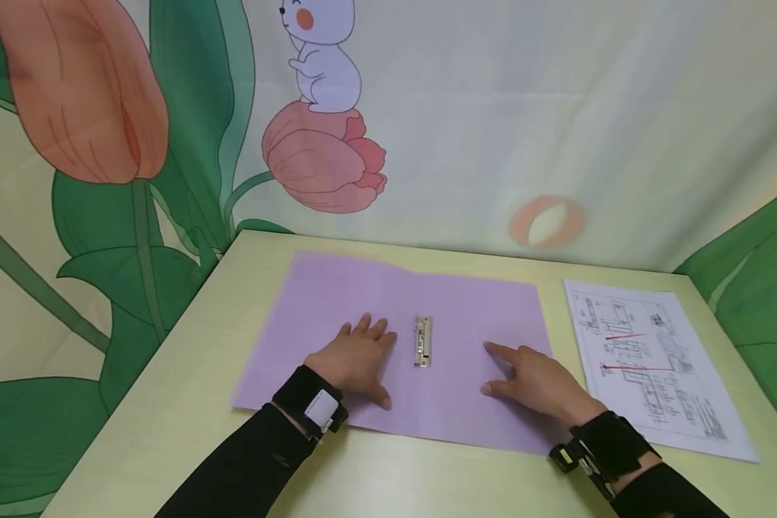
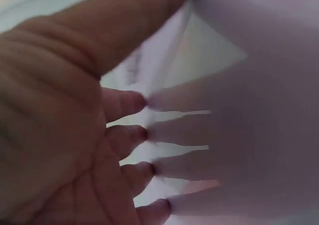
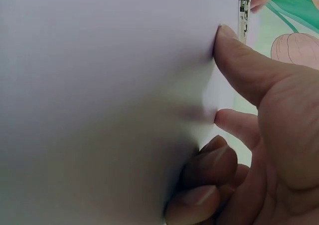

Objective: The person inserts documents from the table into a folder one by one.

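Note:
An unfolded purple folder point(image 1: 453, 302) lies flat, with a metal clip point(image 1: 423, 342) near its middle. Left of the clip, my left hand point(image 1: 356, 357) rests on the folder with fingers spread; in the left wrist view its fingertips point(image 2: 144, 134) touch the surface. To the clip's right, my right hand point(image 1: 540, 378) touches the folder with thumb and index finger extended, the other fingers curled under. The right wrist view shows that hand point(image 3: 289, 130) on the surface and the clip point(image 3: 244, 15) beyond the thumb. Neither hand holds anything.
A stack of printed sheets point(image 1: 654, 367) with red marks lies right of the folder on the pale yellow table point(image 1: 188, 360). Behind the table hangs a curtain point(image 1: 460, 144) printed with tulips and a white animal.

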Available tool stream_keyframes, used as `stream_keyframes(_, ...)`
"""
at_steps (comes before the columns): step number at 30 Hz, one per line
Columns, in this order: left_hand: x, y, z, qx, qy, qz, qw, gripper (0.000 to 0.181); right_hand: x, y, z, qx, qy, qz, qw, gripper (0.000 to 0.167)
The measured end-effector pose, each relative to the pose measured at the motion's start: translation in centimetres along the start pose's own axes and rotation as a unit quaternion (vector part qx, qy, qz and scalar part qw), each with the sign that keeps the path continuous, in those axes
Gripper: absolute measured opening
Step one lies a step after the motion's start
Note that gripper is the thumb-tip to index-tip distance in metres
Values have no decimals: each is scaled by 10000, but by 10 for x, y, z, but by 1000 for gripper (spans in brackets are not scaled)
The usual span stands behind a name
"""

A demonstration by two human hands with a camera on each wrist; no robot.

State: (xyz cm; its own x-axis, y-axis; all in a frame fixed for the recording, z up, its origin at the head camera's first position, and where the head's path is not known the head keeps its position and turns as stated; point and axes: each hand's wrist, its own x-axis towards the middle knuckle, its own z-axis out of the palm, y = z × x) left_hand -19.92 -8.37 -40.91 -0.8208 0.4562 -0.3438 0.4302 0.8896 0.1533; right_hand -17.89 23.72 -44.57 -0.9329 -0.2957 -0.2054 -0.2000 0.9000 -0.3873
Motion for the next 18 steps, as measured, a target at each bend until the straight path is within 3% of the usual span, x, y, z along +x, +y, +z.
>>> stream_keyframes(3,7,-2,9,-300,-124,97,9994,119,-2,3,1,25,8,43,10000,83)
stream_keyframes(12,1,-5,19,-686,-8,70,9976,120,-6,0,-1,129,19,208,9997,99)
stream_keyframes(18,-1,-1,30,-836,434,32,9956,109,-11,0,5,271,2,341,9990,101)
